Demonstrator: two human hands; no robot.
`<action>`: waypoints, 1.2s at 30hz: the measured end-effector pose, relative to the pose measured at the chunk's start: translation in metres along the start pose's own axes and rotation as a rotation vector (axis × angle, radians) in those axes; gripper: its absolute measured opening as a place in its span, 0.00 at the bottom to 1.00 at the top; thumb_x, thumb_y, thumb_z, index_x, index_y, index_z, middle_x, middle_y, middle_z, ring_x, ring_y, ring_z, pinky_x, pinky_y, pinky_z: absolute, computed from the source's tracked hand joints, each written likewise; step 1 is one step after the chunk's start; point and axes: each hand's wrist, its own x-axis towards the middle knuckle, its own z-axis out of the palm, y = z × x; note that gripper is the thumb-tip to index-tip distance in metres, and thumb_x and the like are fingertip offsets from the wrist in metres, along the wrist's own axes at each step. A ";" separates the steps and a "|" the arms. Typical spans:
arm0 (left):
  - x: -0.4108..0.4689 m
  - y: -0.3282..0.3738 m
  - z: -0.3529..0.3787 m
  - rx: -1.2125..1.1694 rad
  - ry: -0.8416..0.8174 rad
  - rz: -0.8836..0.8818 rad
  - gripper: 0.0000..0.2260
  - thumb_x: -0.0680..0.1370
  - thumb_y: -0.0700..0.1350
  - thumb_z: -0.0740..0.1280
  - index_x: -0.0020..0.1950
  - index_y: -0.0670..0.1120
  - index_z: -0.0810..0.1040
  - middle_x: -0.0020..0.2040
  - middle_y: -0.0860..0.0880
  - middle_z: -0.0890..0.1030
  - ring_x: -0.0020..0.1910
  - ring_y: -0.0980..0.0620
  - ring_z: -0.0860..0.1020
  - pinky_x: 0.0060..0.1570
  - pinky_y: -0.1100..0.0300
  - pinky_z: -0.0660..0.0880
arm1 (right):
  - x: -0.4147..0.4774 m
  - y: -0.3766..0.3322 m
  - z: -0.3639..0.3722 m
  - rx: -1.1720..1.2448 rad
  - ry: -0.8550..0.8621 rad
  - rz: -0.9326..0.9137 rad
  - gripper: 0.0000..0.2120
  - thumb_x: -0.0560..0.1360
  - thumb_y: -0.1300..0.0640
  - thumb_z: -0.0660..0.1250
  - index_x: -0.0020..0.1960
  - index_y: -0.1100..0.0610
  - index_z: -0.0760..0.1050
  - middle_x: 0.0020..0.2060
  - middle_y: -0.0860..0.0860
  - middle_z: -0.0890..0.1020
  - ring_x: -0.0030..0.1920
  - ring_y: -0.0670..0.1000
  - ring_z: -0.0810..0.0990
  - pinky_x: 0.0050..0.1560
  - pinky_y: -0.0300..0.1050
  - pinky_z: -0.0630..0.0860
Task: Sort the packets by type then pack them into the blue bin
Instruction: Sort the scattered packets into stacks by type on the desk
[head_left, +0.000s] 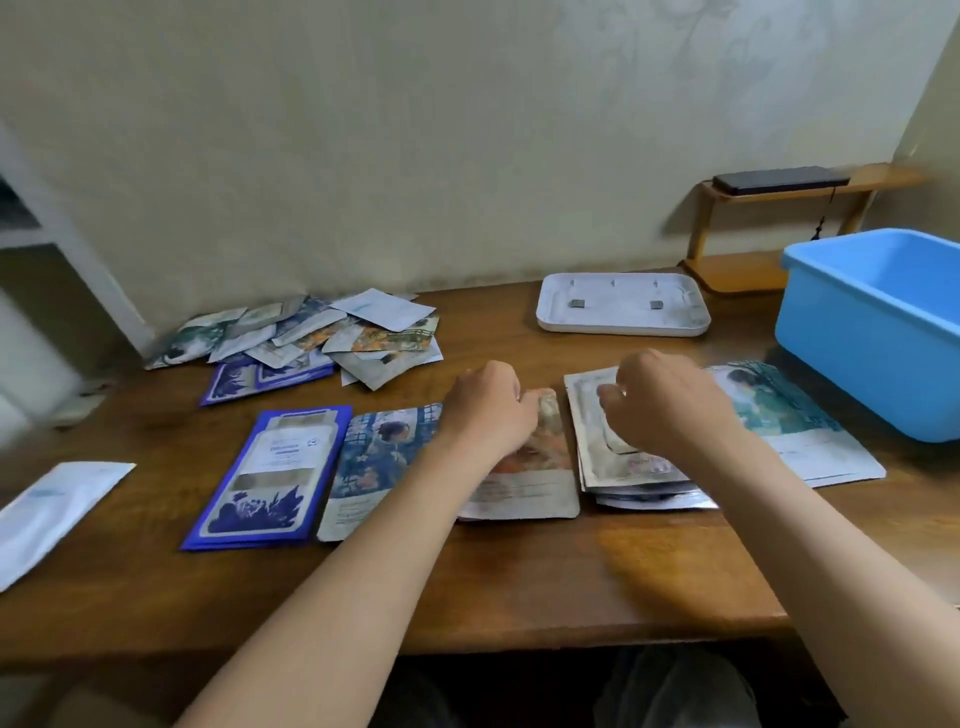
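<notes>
Sorting was underway and nothing had gone into the blue bin (878, 332), which stood empty at the desk's (519, 582) right end. The left hand (485, 410) pressed, fingers curled, on the top edge of the orange-toned packet (530, 467); whether it pinched that packet could not be told. The right hand (660, 405) rested with bent fingers on the grey packet stack (623, 467) just beside it, seemingly squaring it rather than lifting. Sorted piles ran in a row: blue packets (270, 478), a portrait packet (374, 457), and a teal packet (789, 426) nearest the bin. The unsorted heap (322, 338) lay further back. The step would go best with edges aligned, each pile kept apart, and the slippery foil stack steadied from above.
</notes>
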 end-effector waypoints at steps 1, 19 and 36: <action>-0.003 -0.012 -0.011 0.001 0.022 -0.011 0.09 0.82 0.50 0.65 0.49 0.47 0.80 0.46 0.49 0.81 0.46 0.48 0.79 0.41 0.55 0.75 | 0.000 -0.018 0.004 0.061 -0.039 -0.042 0.15 0.78 0.50 0.65 0.43 0.62 0.78 0.38 0.60 0.83 0.37 0.58 0.80 0.36 0.53 0.78; -0.111 -0.365 -0.198 0.169 0.409 -0.645 0.14 0.83 0.48 0.62 0.66 0.45 0.76 0.65 0.44 0.79 0.63 0.43 0.77 0.59 0.50 0.79 | -0.064 -0.390 0.148 1.085 -0.857 0.033 0.04 0.80 0.69 0.63 0.46 0.69 0.72 0.46 0.63 0.78 0.47 0.62 0.80 0.46 0.52 0.82; -0.096 -0.401 -0.186 0.061 0.359 -0.672 0.18 0.82 0.48 0.67 0.71 0.48 0.72 0.69 0.44 0.75 0.67 0.44 0.75 0.61 0.52 0.78 | -0.072 -0.430 0.158 1.260 -0.975 0.448 0.05 0.81 0.68 0.59 0.48 0.62 0.66 0.60 0.68 0.78 0.58 0.66 0.81 0.60 0.60 0.80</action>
